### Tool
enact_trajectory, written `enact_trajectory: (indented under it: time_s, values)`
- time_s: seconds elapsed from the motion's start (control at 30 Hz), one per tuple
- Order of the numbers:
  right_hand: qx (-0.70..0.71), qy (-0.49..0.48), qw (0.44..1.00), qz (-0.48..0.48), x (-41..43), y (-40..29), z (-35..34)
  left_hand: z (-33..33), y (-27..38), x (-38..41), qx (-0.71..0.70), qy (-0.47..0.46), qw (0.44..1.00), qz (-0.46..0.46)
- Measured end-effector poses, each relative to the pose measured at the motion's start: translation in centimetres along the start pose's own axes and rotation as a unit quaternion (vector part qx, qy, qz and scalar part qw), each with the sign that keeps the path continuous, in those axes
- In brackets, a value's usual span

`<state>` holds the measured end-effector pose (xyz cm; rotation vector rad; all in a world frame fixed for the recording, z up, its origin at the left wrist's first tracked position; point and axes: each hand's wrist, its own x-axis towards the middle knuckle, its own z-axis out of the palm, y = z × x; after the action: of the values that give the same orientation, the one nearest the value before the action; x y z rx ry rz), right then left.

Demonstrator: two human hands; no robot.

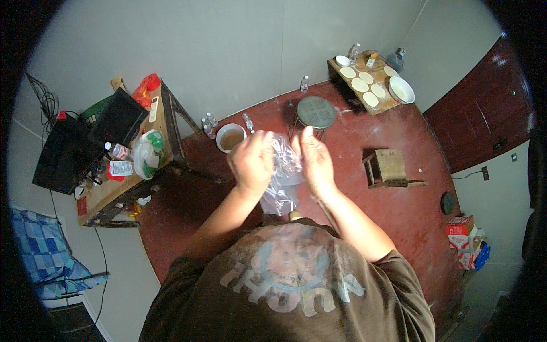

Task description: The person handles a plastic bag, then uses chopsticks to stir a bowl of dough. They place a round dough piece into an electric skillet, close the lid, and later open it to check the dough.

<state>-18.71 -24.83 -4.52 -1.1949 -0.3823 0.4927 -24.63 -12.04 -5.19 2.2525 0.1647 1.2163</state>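
Observation:
A clear plastic bag [280, 194] hangs in front of my chest, its upper part bunched between my two hands. My left hand [253, 161] grips the bag's left edge, fingers curled and slightly blurred. On the other side my right hand [315, 160] pinches the bag's right edge, thumb pointing up. The lower part of the bag dangles loosely over the floor, and I cannot tell whether it contains anything. Beyond my hands stands a round stool [316, 112] with a perforated grey-green seat. Left of it, a white bucket [231, 138] holds brownish content.
A low wooden table [386, 102] at the back right carries several flat dough rounds [360, 84] and a white bowl [401, 89]. A small wooden chair [391, 164] stands on the right. The left desk [124, 188] bears monitors [117, 117] and bags. Plastic bottles [208, 128] stand near the bucket.

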Motion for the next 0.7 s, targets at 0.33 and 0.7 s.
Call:
enact_trajectory:
  time_s: [0.33,0.7]
  values:
    - [-0.160,-0.031,0.983,-0.084,0.9,-0.9,-3.2,-4.2,-1.2,-0.5,-0.235,-0.197,0.921,-0.239]
    - [-0.363,-0.122,0.901,-0.203,0.9,-2.1,-1.7,-4.7,-1.5,0.6,-0.193,-0.253,0.940,-0.124]
